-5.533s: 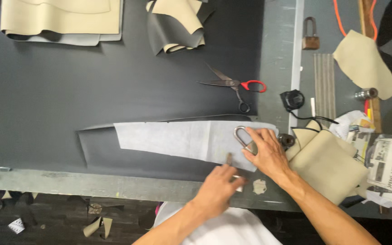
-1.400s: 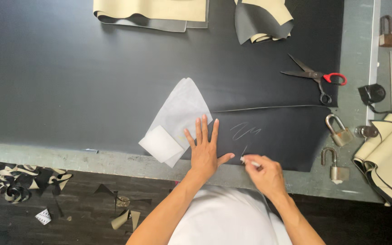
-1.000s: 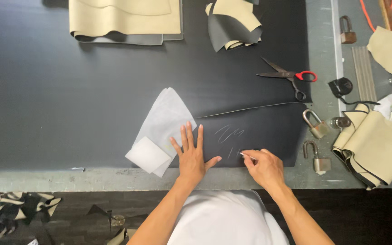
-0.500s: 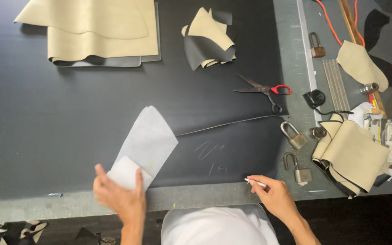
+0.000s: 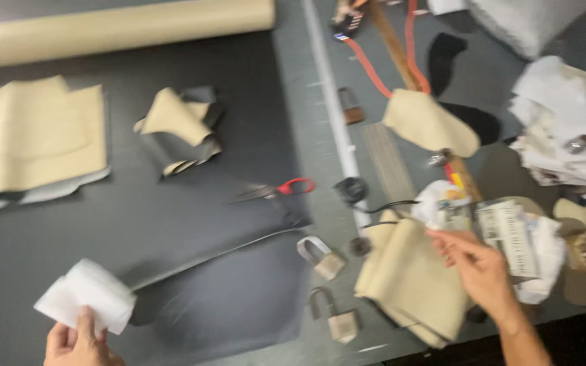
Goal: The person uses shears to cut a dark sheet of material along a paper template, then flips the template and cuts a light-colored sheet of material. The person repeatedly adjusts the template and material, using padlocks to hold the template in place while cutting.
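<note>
My left hand [image 5: 79, 342] is at the bottom left and grips a folded white sheet [image 5: 86, 305], lifted off the dark table. Just to its right lies a cut piece of dark leather [image 5: 232, 291] with faint chalk marks. My right hand [image 5: 483, 271] hovers at the right, over a folded stack of beige material [image 5: 408, 278] and next to a printed paper packet [image 5: 510, 234]. Its fingers point up and left. The frame is blurred, so I cannot tell whether that hand holds anything.
Red-handled scissors [image 5: 272, 192] lie mid-table, with two padlocks [image 5: 323, 257] [image 5: 337, 318] below them. Beige sheets [image 5: 32, 142] and a crumpled scrap [image 5: 178, 129] sit at the left, and a beige roll [image 5: 123, 27] runs along the far edge. Papers and cut pieces [image 5: 564, 135] crowd the right.
My left hand has picked up the white sheet, folded smaller, and carried it left. My right hand has moved right, from the dark leather to above the beige stack. The view has swung right.
</note>
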